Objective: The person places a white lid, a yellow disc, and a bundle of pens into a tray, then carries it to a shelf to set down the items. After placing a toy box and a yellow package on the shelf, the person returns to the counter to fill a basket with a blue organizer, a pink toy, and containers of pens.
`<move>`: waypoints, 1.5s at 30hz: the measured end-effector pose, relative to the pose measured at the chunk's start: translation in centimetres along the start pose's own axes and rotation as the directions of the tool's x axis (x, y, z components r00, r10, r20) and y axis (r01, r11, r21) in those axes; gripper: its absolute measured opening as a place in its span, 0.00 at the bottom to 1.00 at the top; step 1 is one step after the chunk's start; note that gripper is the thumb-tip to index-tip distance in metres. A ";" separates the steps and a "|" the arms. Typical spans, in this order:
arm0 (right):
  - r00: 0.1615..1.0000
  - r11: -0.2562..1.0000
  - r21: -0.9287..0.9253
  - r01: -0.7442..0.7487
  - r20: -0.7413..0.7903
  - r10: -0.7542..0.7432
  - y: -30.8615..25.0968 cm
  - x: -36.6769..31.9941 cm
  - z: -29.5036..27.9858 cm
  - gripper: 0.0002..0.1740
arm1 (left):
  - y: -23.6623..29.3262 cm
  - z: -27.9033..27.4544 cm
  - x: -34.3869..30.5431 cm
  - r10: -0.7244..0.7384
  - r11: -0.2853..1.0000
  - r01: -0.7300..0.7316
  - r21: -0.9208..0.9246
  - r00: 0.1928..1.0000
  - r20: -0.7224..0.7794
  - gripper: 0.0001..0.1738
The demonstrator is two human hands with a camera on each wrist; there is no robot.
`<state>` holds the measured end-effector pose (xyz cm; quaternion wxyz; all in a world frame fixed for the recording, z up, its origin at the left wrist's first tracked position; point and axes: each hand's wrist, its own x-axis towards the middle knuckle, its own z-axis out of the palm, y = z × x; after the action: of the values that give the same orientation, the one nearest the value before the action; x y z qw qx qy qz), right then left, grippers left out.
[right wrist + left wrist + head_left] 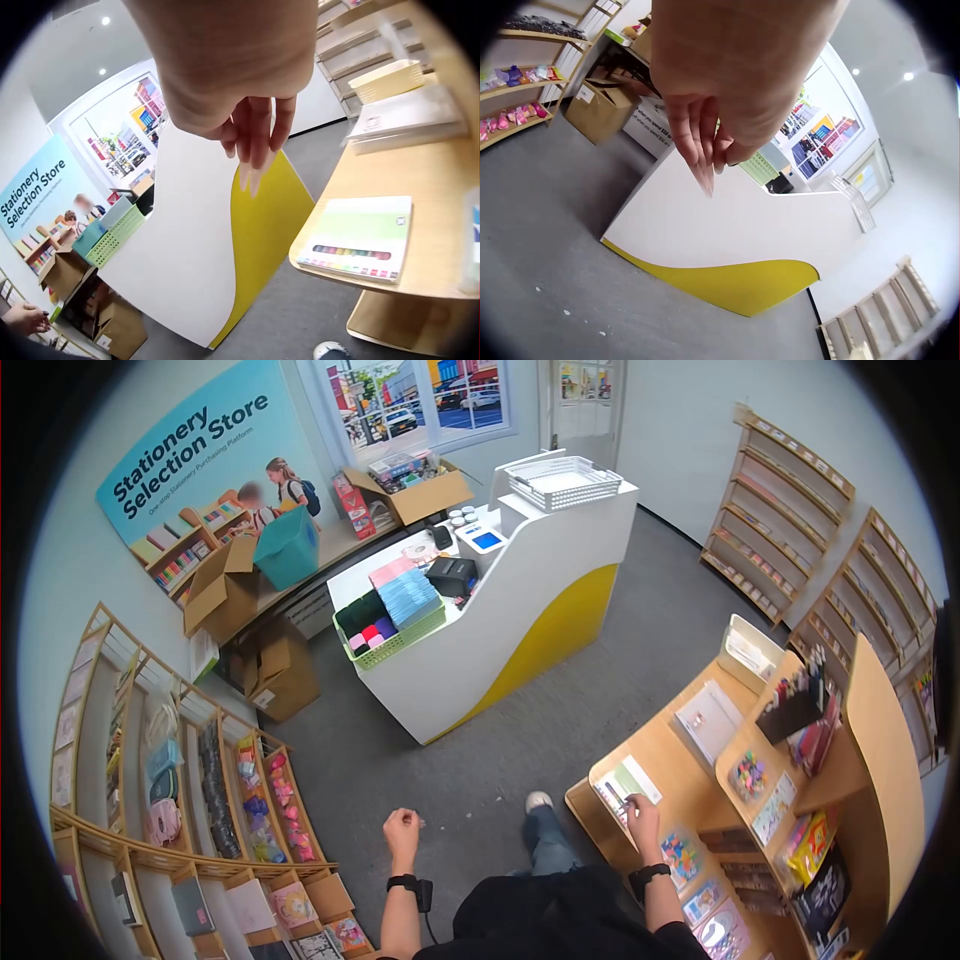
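My left hand (402, 836) hangs over the grey floor with its fingers loosely curled and drawn together. In the left wrist view its fingers (697, 139) overlap the white counter, and nothing shows between them. The right hand (644, 826) is beside the curved front end of the wooden display stand (577, 796), its fingers (260, 135) hanging down relaxed with nothing in them. Nearest to it is a flat white-and-green box (360, 232) with a window showing a row of colours. It lies on the wooden top, apart from the fingers in the right wrist view.
A white counter (410, 695) with a yellow wave stands ahead, bearing a green basket (405, 645) of goods. Plastic-wrapped packs (409, 116) and a cream basket (750, 650) stand farther along the stand. Curved shelves (190, 710) line the left; cardboard boxes (280, 670) sit beside the counter.
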<state>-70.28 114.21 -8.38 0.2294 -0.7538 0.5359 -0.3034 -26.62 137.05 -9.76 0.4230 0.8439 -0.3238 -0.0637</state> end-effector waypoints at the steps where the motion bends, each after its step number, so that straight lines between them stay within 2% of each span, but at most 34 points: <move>1: 1.000 1.000 0.008 0.005 0.030 -0.005 -0.2 1.4 0.9 0.07 | 1.4 0.5 1.1 -0.010 1.000 0.010 0.003 1.000 -0.004 0.06; 3: 0.993 1.000 0.015 0.009 0.117 -0.011 -1.5 5.1 2.4 0.07 | 5.6 1.3 4.1 -0.002 0.999 0.003 -0.054 1.000 0.020 0.05; 4: 0.994 0.999 0.027 0.033 0.107 -0.036 -1.8 7.1 3.4 0.07 | 5.6 2.6 5.8 0.014 0.998 -0.012 -0.066 0.999 0.034 0.05; 7: 0.996 0.997 0.040 0.060 0.064 -0.063 -2.7 13.3 4.7 0.06 | 5.3 7.1 11.5 -0.059 0.977 0.076 -0.199 0.994 0.089 0.04; 9: 0.992 1.000 -0.002 0.015 0.126 -0.015 -2.4 17.5 4.7 0.07 | 5.7 10.2 15.8 -0.054 0.983 0.069 -0.167 0.994 0.096 0.04; 13: 0.997 0.999 -0.030 -0.013 0.071 0.015 -0.8 25.5 3.2 0.08 | 12.8 15.2 24.1 0.086 0.990 -0.070 -0.126 0.988 0.127 0.04; 15: 0.998 0.997 -0.060 -0.055 0.040 0.057 0.1 28.4 2.2 0.08 | 16.3 17.9 27.2 0.217 0.976 -0.212 -0.046 0.964 0.151 0.04; 17: 0.996 0.992 -0.094 -0.088 0.009 0.090 1.1 29.8 1.1 0.09 | 17.6 21.9 29.9 0.243 0.970 -0.239 -0.048 0.945 0.218 0.05; 19: 0.984 0.980 -0.099 -0.175 -0.045 0.171 2.1 31.2 0.5 0.09 | 21.0 25.9 32.4 0.312 0.950 -0.282 -0.136 0.892 0.328 0.05; 21: 0.967 0.966 -0.068 -0.251 -0.053 0.248 3.3 32.0 0.2 0.09 | 23.8 29.8 34.7 0.349 0.937 -0.320 -0.140 0.855 0.385 0.06; 24: 0.936 0.939 -0.044 -0.342 -0.104 0.336 5.4 33.9 0.1 0.09 | 27.7 36.3 38.7 0.451 0.886 -0.443 -0.138 0.752 0.481 0.07; 27: 0.891 0.900 -0.048 -0.433 -0.173 0.419 7.5 35.8 0.3 0.09 | 30.7 43.0 42.4 0.481 0.872 -0.436 -0.223 0.680 0.553 0.06; 29: 0.855 0.870 -0.036 -0.492 -0.211 0.474 9.3 38.0 0.2 0.09 | 33.4 47.1 45.2 0.457 0.889 -0.336 -0.310 0.628 0.630 0.07; 33: 0.779 0.805 -0.053 -0.591 -0.297 0.552 11.6 41.8 -0.8 0.09 | 38.9 56.4 49.6 0.535 0.837 -0.437 -0.328 0.531 0.657 0.08; 35: 0.729 0.771 -0.048 -0.634 -0.371 0.576 12.8 42.8 -1.2 0.08 | 43.5 59.9 49.9 0.577 0.795 -0.508 -0.330 0.467 0.670 0.08; 37: 0.666 0.730 0.016 -0.683 -0.397 0.632 14.1 43.3 -1.5 0.08 | 47.9 63.7 49.3 0.596 0.768 -0.520 -0.373 0.371 0.712 0.07; 39: 0.596 0.690 0.089 -0.718 -0.433 0.676 15.8 44.2 -2.1 0.07 | 52.2 67.3 48.3 0.679 0.711 -0.479 -0.516 0.276 0.680 0.07; 40: 0.557 0.660 0.100 -0.745 -0.451 0.697 16.6 44.6 -2.5 0.08 | 53.2 69.7 48.0 0.688 0.696 -0.484 -0.531 0.236 0.687 0.07; 42: 0.490 0.610 0.124 -0.783 -0.480 0.727 18.2 45.7 -3.6 0.08 | 55.1 74.5 46.8 0.716 0.673 -0.398 -0.624 0.139 0.684 0.06; 45: 0.441 0.597 0.167 -0.784 -0.527 0.726 21.3 47.9 -5.8 0.09 | 59.3 79.3 45.9 0.712 0.665 -0.384 -0.640 0.068 0.699 0.06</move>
<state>-77.06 61.94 -8.40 0.1387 -0.3253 0.8707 -0.3417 -50.20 30.55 -7.63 0.2669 0.3832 -0.7846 -0.4079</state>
